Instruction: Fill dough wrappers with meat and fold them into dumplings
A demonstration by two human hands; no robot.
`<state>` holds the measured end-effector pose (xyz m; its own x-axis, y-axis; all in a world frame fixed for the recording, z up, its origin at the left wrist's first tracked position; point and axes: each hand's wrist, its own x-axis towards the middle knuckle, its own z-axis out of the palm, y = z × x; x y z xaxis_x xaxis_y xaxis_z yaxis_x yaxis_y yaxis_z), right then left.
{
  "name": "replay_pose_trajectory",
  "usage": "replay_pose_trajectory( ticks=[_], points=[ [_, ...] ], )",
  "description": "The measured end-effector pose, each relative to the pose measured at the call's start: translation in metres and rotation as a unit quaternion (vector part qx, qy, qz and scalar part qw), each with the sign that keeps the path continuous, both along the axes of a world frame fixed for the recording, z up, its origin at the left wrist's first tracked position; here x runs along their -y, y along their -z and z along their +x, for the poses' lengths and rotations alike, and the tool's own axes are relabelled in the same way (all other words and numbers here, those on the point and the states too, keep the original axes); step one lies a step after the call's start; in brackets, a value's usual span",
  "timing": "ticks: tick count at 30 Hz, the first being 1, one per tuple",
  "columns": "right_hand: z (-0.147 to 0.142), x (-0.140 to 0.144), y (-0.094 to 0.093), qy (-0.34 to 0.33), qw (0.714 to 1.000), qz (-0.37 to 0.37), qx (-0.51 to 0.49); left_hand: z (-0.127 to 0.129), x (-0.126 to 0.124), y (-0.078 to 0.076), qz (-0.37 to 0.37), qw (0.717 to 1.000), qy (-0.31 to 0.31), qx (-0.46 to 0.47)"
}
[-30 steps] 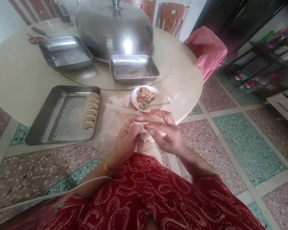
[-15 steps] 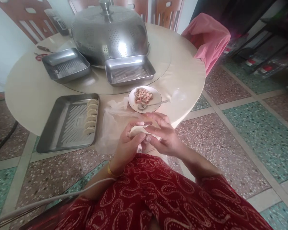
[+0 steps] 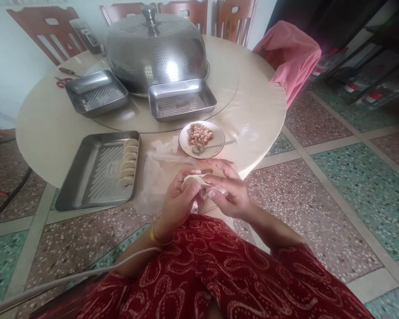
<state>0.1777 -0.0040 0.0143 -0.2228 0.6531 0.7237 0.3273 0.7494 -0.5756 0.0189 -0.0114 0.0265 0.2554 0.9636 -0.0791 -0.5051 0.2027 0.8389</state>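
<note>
A pale folded dumpling (image 3: 193, 180) sits between both hands just past the table's near edge. My left hand (image 3: 177, 204) cups it from below with the thumb on its edge. My right hand (image 3: 228, 188) pinches its right end with thumb and fingers. Directly beyond them a white plate (image 3: 218, 141) holds minced filling (image 3: 200, 134) and a spoon (image 3: 209, 146). A steel tray (image 3: 86, 177) to the left carries a column of several finished dumplings (image 3: 127, 163) along its right side.
A clear plastic bag (image 3: 156, 170) lies on the round table (image 3: 43, 128) between tray and plate. Two empty steel trays (image 3: 96, 92) (image 3: 181, 98) and a perforated steel dome cover (image 3: 154, 46) stand farther back. Wooden chairs ring the table; one carries a pink cloth (image 3: 287, 53).
The view has tilted up and shifted, so the table sits lower in frame. My fingers have closed further along the dumpling's seam; both hands stay in place.
</note>
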Motion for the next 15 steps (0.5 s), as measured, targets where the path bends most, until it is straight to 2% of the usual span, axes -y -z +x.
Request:
replay_pose_trajectory(
  ticks=[4,10,15],
  points=[
    [-0.0004,-0.0003,-0.0017,-0.018,0.999,-0.032,0.027,-0.0015,0.0017,0.0014,0.006,0.999,0.009,-0.044],
    [-0.0002,0.0004,-0.0018,-0.018,0.998,-0.048,0.037,-0.0019,0.0020,0.0028,0.003,0.996,-0.020,-0.087],
    [-0.0049,-0.0003,0.0061,-0.023,0.999,-0.029,-0.032,-0.0002,-0.0002,0.0036,0.003,0.997,-0.035,-0.061]
  ],
)
